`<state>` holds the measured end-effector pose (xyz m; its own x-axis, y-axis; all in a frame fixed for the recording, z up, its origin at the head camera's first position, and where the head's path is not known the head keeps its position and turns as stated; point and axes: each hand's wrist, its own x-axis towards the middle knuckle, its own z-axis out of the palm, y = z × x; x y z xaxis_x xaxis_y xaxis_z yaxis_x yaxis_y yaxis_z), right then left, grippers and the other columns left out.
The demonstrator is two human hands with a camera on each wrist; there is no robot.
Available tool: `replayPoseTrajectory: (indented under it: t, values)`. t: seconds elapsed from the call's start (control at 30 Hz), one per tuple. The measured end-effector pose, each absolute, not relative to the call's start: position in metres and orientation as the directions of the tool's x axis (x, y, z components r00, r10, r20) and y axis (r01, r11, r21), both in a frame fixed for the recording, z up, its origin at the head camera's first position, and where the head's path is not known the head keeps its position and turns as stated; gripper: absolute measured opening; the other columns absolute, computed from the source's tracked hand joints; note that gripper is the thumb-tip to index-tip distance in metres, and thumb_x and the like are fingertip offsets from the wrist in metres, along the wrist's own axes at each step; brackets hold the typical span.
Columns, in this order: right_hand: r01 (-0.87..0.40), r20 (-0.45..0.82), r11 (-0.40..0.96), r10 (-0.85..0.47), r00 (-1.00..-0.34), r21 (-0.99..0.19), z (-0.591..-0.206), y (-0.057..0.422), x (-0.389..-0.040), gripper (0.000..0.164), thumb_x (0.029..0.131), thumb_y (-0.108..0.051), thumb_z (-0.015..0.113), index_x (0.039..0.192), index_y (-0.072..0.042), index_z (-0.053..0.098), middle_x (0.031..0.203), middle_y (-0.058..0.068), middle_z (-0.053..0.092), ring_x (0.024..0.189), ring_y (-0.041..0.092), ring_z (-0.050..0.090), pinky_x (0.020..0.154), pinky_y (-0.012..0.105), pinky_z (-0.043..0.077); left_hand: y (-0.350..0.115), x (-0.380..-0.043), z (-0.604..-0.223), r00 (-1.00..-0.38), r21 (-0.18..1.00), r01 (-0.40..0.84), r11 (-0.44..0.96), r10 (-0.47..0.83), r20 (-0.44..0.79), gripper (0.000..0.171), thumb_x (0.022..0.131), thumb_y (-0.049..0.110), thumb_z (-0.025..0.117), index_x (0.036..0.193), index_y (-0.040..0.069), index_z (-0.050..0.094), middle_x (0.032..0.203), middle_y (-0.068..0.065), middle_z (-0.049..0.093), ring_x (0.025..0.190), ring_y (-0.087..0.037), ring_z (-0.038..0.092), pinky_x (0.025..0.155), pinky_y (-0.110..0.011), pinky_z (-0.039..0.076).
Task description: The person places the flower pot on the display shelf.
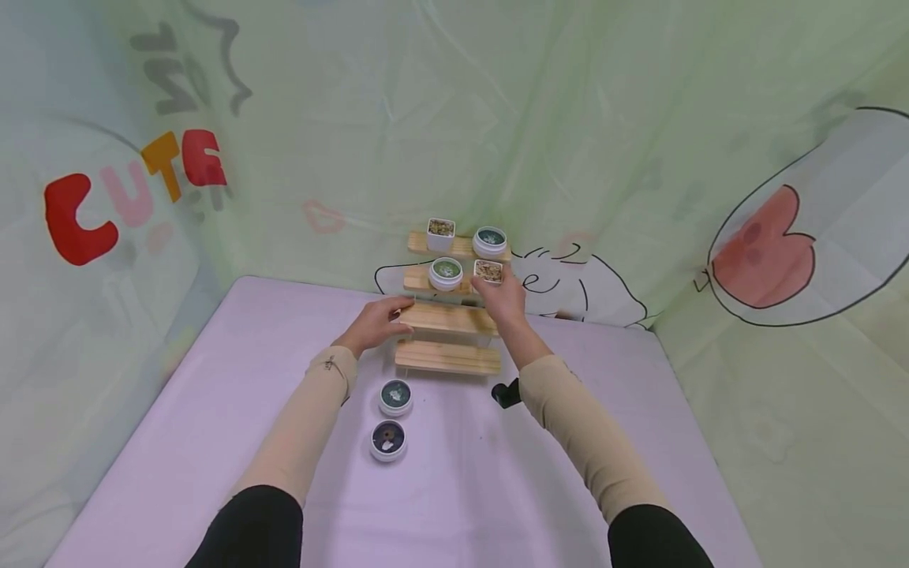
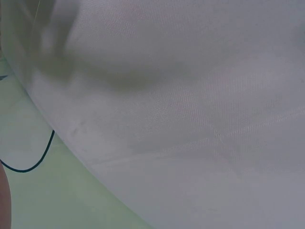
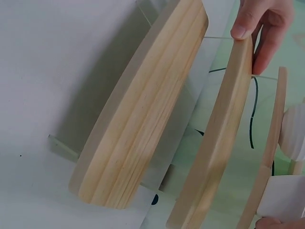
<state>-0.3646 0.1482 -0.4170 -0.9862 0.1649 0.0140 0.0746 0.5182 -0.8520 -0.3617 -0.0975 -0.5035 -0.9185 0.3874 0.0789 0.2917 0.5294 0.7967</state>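
A four-step wooden display stand [image 1: 447, 357] with pale plank shelves stands at the table's back. My left hand [image 1: 376, 323] pinches the left end of its second plank from the bottom [image 3: 214, 138], thumb in front and fingers behind. On the plank above, my right hand [image 1: 503, 298] holds a small square white pot [image 1: 488, 271] with brown grainy filling. A round white pot [image 1: 446, 273] with a green top sits left of it. The top plank bears another square pot [image 1: 440, 234] and a round pot [image 1: 490, 241] with a dark bluish top. The left wrist view shows mostly cloth.
Two round white pots with dark tops, one [image 1: 395, 397] behind the other [image 1: 387, 440], stand on the lilac tablecloth [image 1: 454, 489] in front of the stand. A small black object [image 1: 506, 393] lies beside my right sleeve. Pale green printed curtains [image 1: 341, 142] enclose the table.
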Motion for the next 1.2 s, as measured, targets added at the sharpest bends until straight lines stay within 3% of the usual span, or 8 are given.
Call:
replayPoseTrajectory:
  t: [0.2,0.37,0.47,0.57,0.7,0.93,1.2]
  values:
    - [0.069,0.028,0.514,0.179,-0.983,-0.855,-0.420,0.149,-0.366,0.082,0.090,-0.034,0.068,0.155,-0.007,0.025,0.148,0.019,0.043,0.137,0.032,0.039,0.118,0.040,0.033,-0.096,-0.360,-0.503,-0.920,0.796,0.285,0.534,0.387,0.070,0.064,0.087,0.013,0.075,0.143,-0.001,0.047,0.147,-0.016,0.046,0.135,-0.029,0.044,0.112,-0.033,0.042]
    - [0.019,0.078,0.500,0.171,-0.982,-0.866,-0.425,0.150,-0.364,0.062,0.088,-0.031,0.070,0.141,-0.008,0.047,0.130,0.017,0.058,0.118,0.031,0.053,0.105,0.043,0.047,-0.095,-0.359,-0.501,-0.922,0.801,0.272,0.533,0.384,0.057,0.064,0.086,0.014,0.075,0.143,0.000,0.047,0.148,-0.016,0.045,0.136,-0.028,0.043,0.113,-0.033,0.041]
    - [-0.006,0.100,0.496,0.165,-0.981,-0.869,-0.426,0.151,-0.361,0.055,0.088,-0.031,0.072,0.133,-0.008,0.051,0.124,0.015,0.061,0.110,0.030,0.056,0.098,0.044,0.051,-0.095,-0.358,-0.501,-0.922,0.804,0.268,0.531,0.382,0.055,0.064,0.086,0.014,0.075,0.143,0.000,0.048,0.147,-0.016,0.046,0.136,-0.028,0.043,0.113,-0.032,0.041]
    - [-0.006,0.103,0.499,0.167,-0.981,-0.867,-0.426,0.155,-0.356,0.073,0.089,-0.035,0.071,0.147,-0.006,0.039,0.141,0.017,0.051,0.125,0.029,0.051,0.107,0.040,0.046,-0.095,-0.358,-0.501,-0.923,0.805,0.268,0.530,0.381,0.056,0.064,0.086,0.014,0.075,0.142,0.000,0.048,0.147,-0.015,0.046,0.136,-0.028,0.043,0.113,-0.032,0.041]
    - [-0.006,0.103,0.489,0.173,-0.980,-0.872,-0.425,0.159,-0.347,0.089,0.090,-0.039,0.068,0.156,-0.004,0.019,0.158,0.015,0.026,0.141,0.031,0.034,0.118,0.037,0.033,-0.095,-0.358,-0.500,-0.923,0.806,0.268,0.528,0.381,0.057,0.064,0.086,0.014,0.075,0.142,0.000,0.048,0.147,-0.015,0.046,0.136,-0.028,0.043,0.113,-0.032,0.041]
    - [-0.030,0.105,0.510,0.119,-0.987,-0.860,-0.433,0.167,-0.326,0.088,0.093,-0.042,0.065,0.156,-0.004,0.017,0.161,0.010,0.020,0.141,0.032,0.033,0.117,0.037,0.034,-0.095,-0.357,-0.499,-0.921,0.800,0.275,0.533,0.384,0.061,0.064,0.086,0.014,0.075,0.142,-0.001,0.048,0.146,-0.017,0.046,0.135,-0.029,0.044,0.112,-0.033,0.042]
    - [-0.049,0.087,0.456,0.063,-0.994,-0.888,-0.439,0.166,-0.305,0.084,0.095,-0.034,0.065,0.156,-0.003,0.017,0.161,0.010,0.018,0.144,0.029,0.029,0.118,0.034,0.032,-0.096,-0.359,-0.500,-0.923,0.798,0.272,0.537,0.380,0.059,0.064,0.087,0.015,0.075,0.142,0.000,0.048,0.147,-0.016,0.047,0.135,-0.028,0.044,0.112,-0.033,0.042]
